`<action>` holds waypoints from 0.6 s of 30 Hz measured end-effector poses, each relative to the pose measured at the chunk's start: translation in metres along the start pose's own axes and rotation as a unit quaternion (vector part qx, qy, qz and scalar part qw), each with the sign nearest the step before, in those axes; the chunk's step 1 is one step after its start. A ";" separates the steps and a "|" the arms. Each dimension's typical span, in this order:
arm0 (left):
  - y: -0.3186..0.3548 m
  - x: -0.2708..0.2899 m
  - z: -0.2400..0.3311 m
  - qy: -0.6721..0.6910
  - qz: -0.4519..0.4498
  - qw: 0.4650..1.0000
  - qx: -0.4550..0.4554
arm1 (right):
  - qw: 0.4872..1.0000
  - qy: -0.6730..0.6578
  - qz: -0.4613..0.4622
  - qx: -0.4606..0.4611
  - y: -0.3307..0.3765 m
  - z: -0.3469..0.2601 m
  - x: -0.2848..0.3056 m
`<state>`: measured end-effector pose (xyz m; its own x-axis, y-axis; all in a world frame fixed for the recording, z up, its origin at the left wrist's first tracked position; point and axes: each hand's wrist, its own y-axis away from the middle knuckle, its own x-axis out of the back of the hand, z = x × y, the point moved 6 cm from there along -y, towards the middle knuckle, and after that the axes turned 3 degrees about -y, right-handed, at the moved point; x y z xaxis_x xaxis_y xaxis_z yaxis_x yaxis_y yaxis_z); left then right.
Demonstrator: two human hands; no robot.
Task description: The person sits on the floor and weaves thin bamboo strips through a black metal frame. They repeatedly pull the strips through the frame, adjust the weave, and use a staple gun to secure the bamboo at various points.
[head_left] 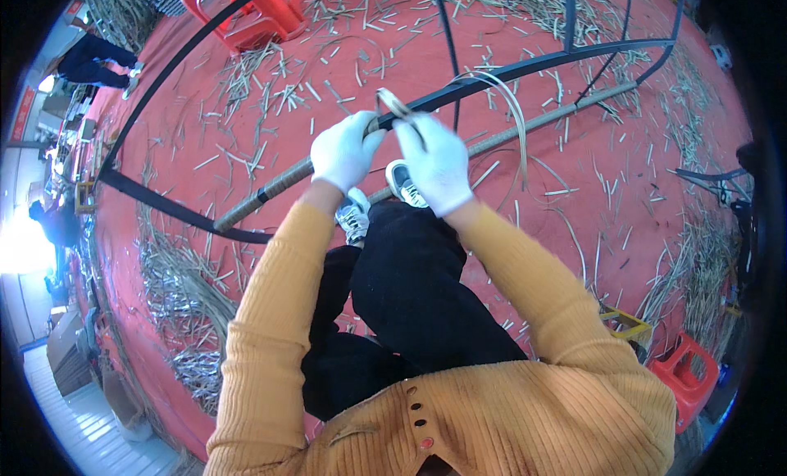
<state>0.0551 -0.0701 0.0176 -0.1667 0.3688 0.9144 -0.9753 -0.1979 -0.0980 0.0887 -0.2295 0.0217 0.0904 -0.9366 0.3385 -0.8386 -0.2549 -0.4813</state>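
The left hand [344,148] held the wrapped pole [270,189] steady while the right hand [438,165] pinched a thin cane strip [512,115], keeping it tight.

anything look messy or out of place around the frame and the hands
Cut cane scraps litter the red floor all around the dark frame. A loose strip arcs free beside the right hand. The left hand grips the wrapped bar.

A red floor [656,197] lies littered with short cut strips of pale cane [270,91]. A red plastic stool [262,13] stands at the top, a smaller red stool [684,378] at lower right beside a yellow frame [627,320]. Another person [94,62] sits at far left.
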 end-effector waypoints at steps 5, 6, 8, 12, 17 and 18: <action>-0.020 -0.011 -0.012 0.133 -0.264 0.955 0.019 | 0.809 -0.386 -0.213 -0.388 0.043 0.046 -0.056; -0.019 -0.012 -0.012 0.147 -0.270 0.951 0.020 | 0.834 -0.315 -0.266 -0.368 0.040 0.050 -0.062; -0.017 -0.011 -0.012 0.102 -0.227 0.968 0.013 | 0.924 -0.054 -0.285 -0.247 0.041 0.060 -0.041; -0.020 0.000 -0.013 -0.045 -0.058 0.997 0.014 | 0.907 0.227 -0.334 -0.121 0.156 0.064 0.089; -0.028 0.000 -0.018 -0.007 -0.098 0.995 0.024 | 0.827 0.350 -0.398 -0.188 0.325 0.058 0.265; -0.028 0.002 -0.019 0.004 -0.101 0.994 0.027 | 0.787 0.377 -0.432 -0.229 0.346 0.059 0.285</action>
<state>0.0794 -0.0471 0.0144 0.0312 0.4133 0.9101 -0.9800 -0.1665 0.1092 -0.1443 -0.5994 -0.0963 0.5328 -0.0088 0.8462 -0.7607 -0.4431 0.4744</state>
